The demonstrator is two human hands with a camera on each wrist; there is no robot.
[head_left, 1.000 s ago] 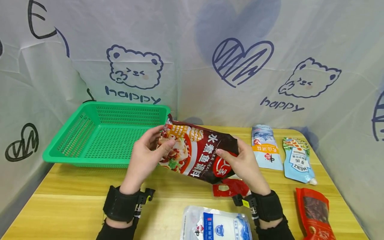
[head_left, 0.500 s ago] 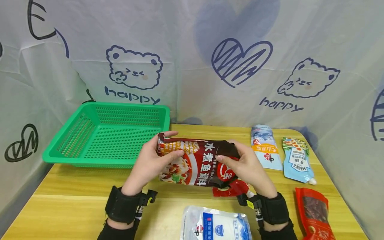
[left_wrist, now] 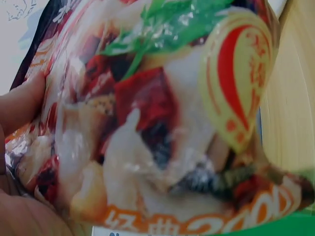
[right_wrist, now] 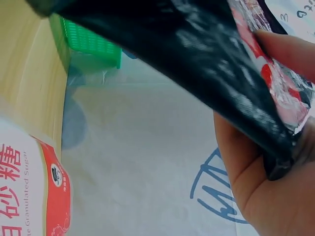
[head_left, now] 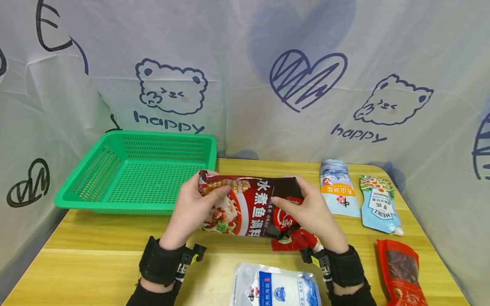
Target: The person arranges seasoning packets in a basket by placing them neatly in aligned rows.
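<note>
Near the green basket (head_left: pixel 122 207), the left hand (head_left: pixel 193 208) pinches the boiled-fish seasoning packet (head_left: pixel 249 206) above the bench (head_left: pixel 95 255); the right hand (head_left: pixel 311 208) grips its right end. The slick-looking packet could slip if either hand slackens.

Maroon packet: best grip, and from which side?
Both short ends of the maroon packet, likely: left hand from the left, right hand from the right, pinching front against back. It spans lengthwise between them and its film looks soft, so a one-end grip might let it sag.
</note>
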